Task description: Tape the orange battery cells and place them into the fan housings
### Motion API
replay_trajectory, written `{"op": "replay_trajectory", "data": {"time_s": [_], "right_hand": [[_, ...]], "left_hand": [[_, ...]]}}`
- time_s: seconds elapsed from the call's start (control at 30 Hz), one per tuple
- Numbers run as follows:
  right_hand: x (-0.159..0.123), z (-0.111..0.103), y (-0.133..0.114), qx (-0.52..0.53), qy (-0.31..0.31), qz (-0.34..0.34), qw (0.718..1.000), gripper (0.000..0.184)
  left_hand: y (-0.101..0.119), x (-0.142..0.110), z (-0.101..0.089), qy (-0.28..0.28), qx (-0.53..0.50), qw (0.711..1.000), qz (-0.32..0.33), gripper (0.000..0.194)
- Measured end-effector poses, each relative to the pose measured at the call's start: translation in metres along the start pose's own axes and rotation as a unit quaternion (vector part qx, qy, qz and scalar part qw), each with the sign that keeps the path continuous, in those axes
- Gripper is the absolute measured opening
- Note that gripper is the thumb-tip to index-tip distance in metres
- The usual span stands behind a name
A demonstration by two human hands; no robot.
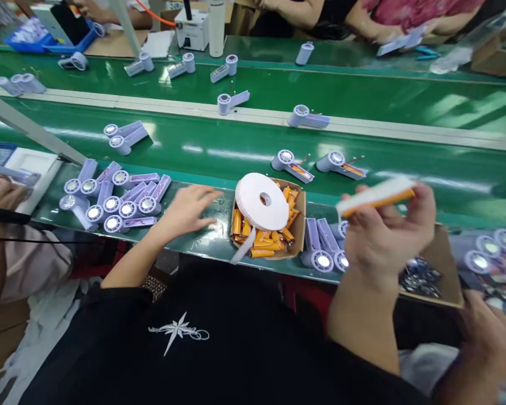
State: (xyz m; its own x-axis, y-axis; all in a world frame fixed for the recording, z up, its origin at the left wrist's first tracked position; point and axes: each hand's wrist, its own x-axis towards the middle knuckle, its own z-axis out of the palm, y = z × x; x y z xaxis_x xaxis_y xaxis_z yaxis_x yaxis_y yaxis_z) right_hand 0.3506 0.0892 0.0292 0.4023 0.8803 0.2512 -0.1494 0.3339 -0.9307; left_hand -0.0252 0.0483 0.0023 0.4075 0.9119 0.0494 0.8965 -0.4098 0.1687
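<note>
Black shirt (236, 349) foremost, my right hand (383, 236) is gripping an orange-and-white pack (377, 196) pointing toward two o'clock, my open left hand (188, 209) hovering at its nine.

No text, label, brand or number can be read; any print on the orange cylinders (262, 253) is too small. The black shirt (253, 337) bears a white star-shaped emblem (177, 332).

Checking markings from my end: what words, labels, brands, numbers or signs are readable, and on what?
Readable text: none.
Black shirt: white star design, no legible letters.
Tape roll: no print visible.
Orange piece in the right hand, white machine: any print is too small or blurred to read.
</note>
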Motion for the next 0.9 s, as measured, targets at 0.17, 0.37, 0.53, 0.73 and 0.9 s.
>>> {"op": "replay_trajectory", "data": {"time_s": [0.17,0.37,0.53,0.73,0.9], "right_hand": [[-0.037,-0.039,0.007,-0.033,0.056,0.091,0.994,0.062],[-0.017,-0.038,0.029,-0.019,0.0,0.037,0.999,0.06],[0.028,0.014,0.029,0.021,-0.07,0.02,0.997,0.062],[0.102,0.083,0.067,-0.018,-0.194,0.079,0.978,0.066],[0.135,0.096,0.128,-0.16,-0.356,0.056,0.919,0.051]], "left_hand": [[-0.065,-0.067,0.007,-0.007,0.145,0.936,-0.321,0.048],[-0.086,-0.019,0.008,-0.101,0.114,0.967,-0.205,0.037],[-0.08,0.126,0.023,-0.095,0.031,0.991,-0.089,0.034],[-0.057,0.255,0.054,-0.126,0.019,0.989,0.073,0.027],[-0.072,0.284,0.065,-0.17,-0.013,0.983,0.071,0.014]]}}
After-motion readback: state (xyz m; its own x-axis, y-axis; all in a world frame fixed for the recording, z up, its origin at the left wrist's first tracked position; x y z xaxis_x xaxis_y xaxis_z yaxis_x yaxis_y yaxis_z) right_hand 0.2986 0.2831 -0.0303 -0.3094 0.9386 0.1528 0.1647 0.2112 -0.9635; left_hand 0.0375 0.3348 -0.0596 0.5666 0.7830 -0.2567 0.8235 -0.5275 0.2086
